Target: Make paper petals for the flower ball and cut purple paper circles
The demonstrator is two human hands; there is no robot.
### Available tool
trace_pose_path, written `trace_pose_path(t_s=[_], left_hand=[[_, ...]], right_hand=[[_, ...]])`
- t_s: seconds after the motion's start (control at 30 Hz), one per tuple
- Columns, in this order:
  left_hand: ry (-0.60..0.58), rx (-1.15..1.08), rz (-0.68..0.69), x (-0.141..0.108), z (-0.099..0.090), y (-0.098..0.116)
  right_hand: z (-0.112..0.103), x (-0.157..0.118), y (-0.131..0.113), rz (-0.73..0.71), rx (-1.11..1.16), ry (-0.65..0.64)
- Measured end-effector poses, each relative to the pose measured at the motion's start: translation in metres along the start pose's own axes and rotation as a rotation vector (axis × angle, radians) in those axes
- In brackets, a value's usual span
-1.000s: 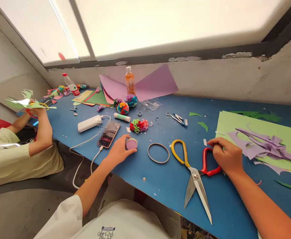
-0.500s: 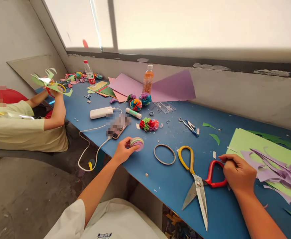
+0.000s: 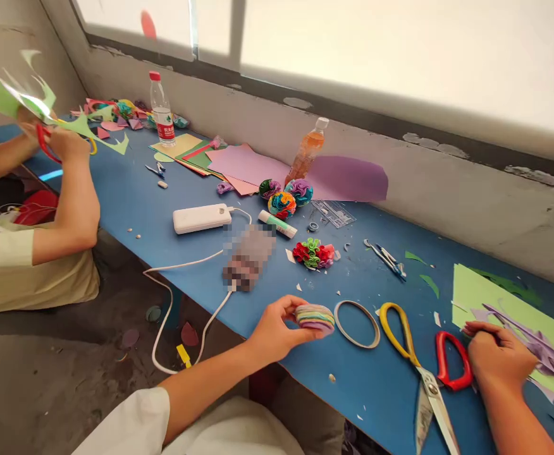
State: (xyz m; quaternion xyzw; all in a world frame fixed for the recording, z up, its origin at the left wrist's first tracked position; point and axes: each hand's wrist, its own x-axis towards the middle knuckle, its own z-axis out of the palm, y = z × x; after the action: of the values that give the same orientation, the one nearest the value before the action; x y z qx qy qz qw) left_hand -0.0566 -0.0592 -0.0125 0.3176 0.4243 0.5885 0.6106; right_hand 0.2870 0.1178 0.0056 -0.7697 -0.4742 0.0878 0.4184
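Near the front edge of the surface (image 3: 129, 189), the stack of paper discs (image 3: 315, 317) has been lifted and tilted, pinched in the left hand (image 3: 273, 330). Beside it lies a ring (image 3: 357, 315). The right hand (image 3: 499, 357), loosely curled and holding nothing, has been slid off the scissors (image 3: 424, 373) toward the right edge.

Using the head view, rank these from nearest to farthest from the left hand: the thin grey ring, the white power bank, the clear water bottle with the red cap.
Measured from the left hand:
1. The thin grey ring, flat on the blue tabletop just to the hand's right.
2. The white power bank, farther back and to the left, cable attached.
3. The clear water bottle with the red cap, upright far back on the left, near the wall.
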Motion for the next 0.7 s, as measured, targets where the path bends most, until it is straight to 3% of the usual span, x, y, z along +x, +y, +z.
trace_pose_path(t_s=[0.2,0.4,0.7], left_hand=[[-0.046,0.030,0.014,-0.002,-0.007,0.001],[-0.080,0.162,0.044,-0.003,-0.008,0.002],[0.128,0.326,0.100,-0.002,-0.008,-0.004]], right_hand=[[0.007,0.001,-0.012,0.210,0.096,0.083],[0.004,0.003,-0.006,0.277,0.182,0.076],[0.005,0.007,0.012,0.283,0.298,-0.059]])
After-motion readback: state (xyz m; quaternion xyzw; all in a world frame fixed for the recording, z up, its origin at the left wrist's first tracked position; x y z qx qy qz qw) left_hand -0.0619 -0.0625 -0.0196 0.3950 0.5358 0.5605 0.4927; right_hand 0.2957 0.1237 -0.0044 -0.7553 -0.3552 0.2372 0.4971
